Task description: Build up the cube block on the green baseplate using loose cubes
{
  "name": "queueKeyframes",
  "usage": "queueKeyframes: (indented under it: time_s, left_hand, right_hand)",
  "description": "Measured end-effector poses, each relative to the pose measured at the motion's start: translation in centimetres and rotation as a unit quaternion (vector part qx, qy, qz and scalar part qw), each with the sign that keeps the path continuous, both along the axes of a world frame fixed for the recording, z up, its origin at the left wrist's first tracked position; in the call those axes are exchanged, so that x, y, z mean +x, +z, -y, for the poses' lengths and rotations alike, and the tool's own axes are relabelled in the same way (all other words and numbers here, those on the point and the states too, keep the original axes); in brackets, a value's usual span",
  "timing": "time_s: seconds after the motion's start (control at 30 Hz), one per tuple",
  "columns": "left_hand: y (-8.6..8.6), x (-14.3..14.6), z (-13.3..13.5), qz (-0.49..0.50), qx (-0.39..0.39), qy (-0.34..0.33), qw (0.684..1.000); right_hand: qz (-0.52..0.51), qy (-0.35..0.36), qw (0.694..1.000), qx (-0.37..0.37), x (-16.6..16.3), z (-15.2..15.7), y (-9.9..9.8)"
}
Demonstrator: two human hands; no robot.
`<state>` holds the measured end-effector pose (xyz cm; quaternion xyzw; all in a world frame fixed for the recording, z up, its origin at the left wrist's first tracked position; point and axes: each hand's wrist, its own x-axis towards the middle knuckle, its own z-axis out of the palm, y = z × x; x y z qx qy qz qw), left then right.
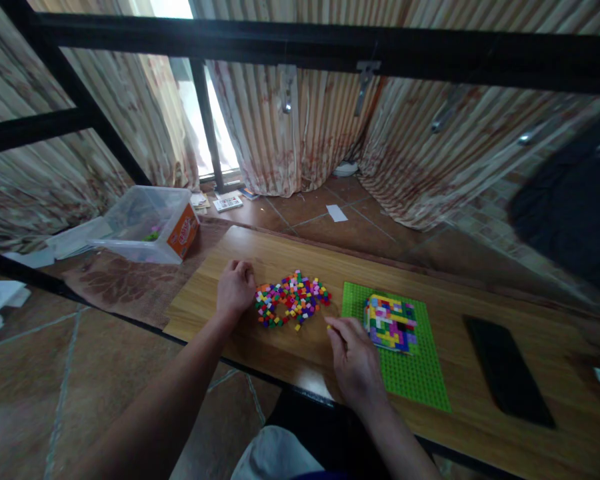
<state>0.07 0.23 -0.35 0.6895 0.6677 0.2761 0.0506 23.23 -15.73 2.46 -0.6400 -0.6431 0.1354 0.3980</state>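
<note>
On the wooden table, a loose heap of small coloured toy bricks (297,300) lies between my hands. My left hand (236,288) rests against the table at the heap's left side, its fingers curled in; what they hold, if anything, is hidden. Between the thumb and forefinger of my right hand (355,357) a tiny yellow brick (329,327) is pinched. That hand is just left of a green baseplate (423,383), overlapping its edge. A multicoloured block of joined bricks (391,323) sits on the baseplate, with a dark gap in its right part.
A black phone-like slab (509,370) lies on the table (290,250) at the right. On the floor beyond its left end stands a clear plastic box (145,223) with an orange label. A black metal frame (300,40) crosses above, before striped curtains (260,133).
</note>
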Motion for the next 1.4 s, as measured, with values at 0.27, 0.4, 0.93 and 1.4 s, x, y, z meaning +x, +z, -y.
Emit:
queueKeyframes:
  time_s: [0.27, 0.4, 0.93, 1.4]
  left_hand:
    - [0.2, 0.0, 0.1, -0.009, 0.000, 0.005, 1.000]
    - [0.2, 0.0, 0.0, -0.008, 0.005, 0.001, 1.000]
    - [0.4, 0.0, 0.1, -0.016, -0.001, 0.001, 1.000]
    - [0.3, 0.0, 0.2, -0.011, -0.003, -0.005, 1.000]
  right_hand:
    - [0.039, -0.076, 0.995, 0.054, 6.1, -0.3, 1.2]
    - [0.082, -0.098, 0.989, 0.068, 7.8, -1.5, 0.8]
    - [0.033, -0.185, 0.981, 0.045, 8.3, -2.8, -0.1]
    - [0.037, -0.197, 0.979, 0.039, 8.5, -3.3, -0.6]
